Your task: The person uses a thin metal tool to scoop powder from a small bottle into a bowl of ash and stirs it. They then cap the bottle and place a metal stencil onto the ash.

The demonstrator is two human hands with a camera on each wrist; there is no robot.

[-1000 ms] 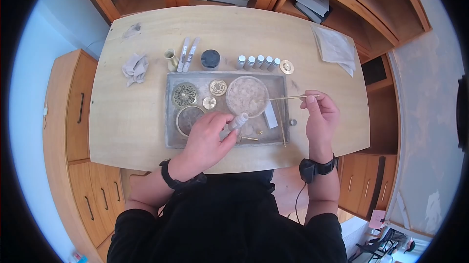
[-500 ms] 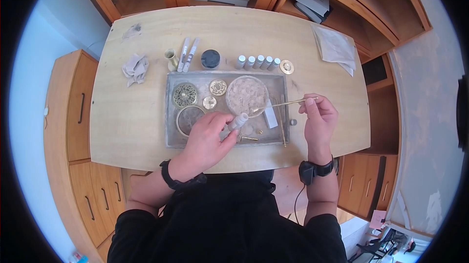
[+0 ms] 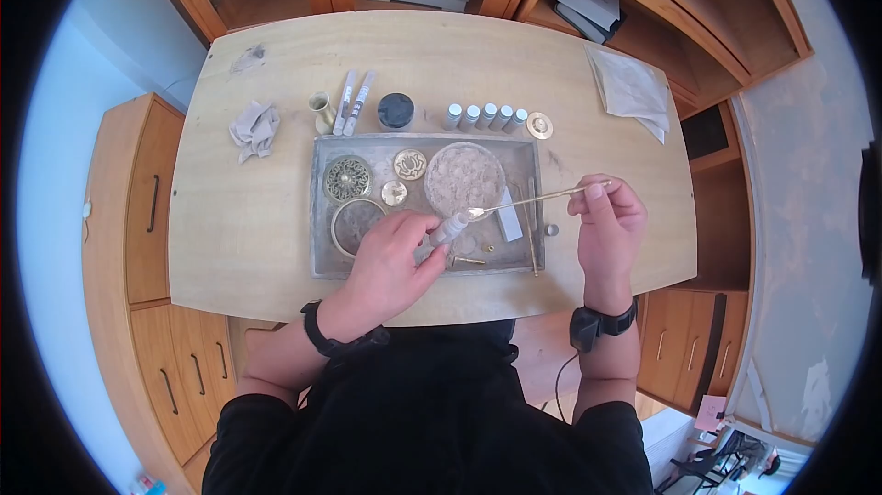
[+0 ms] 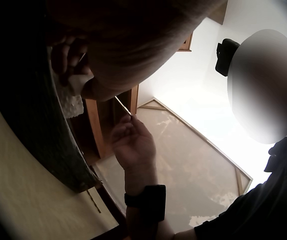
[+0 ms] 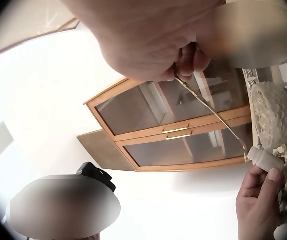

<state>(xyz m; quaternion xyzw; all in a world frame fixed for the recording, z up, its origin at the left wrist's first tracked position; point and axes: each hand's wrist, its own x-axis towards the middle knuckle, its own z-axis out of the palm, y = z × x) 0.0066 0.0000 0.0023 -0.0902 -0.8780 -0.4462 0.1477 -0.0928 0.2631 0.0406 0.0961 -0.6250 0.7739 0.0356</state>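
My left hand (image 3: 390, 261) grips a small whitish bottle (image 3: 446, 230), tilted with its mouth up and to the right, above the front of the grey tray (image 3: 322, 261). Between thumb and fingers, my right hand (image 3: 610, 230) pinches a thin brass rod (image 3: 551, 194) right of the tray. The rod's far tip is at the bottle's mouth; in the right wrist view that tip meets the rim of the bottle (image 5: 266, 160). Just behind the bottle stands a round bowl (image 3: 465, 181) of pale, lumpy powder. Whether the tip carries anything is too small to tell.
Brass pieces (image 3: 410, 164), a round openwork lid (image 3: 347, 179) and a white block (image 3: 508, 216) lie in the tray. Behind it stand several capped vials (image 3: 472, 117), a dark round jar (image 3: 395, 111) and a brass vase (image 3: 321, 107). A crumpled cloth (image 3: 254, 129) lies left.
The rod's tip has moved from over the bowl towards me and left to the bottle's mouth. My right hand has shifted slightly right; my left hand has stayed still with the bottle.
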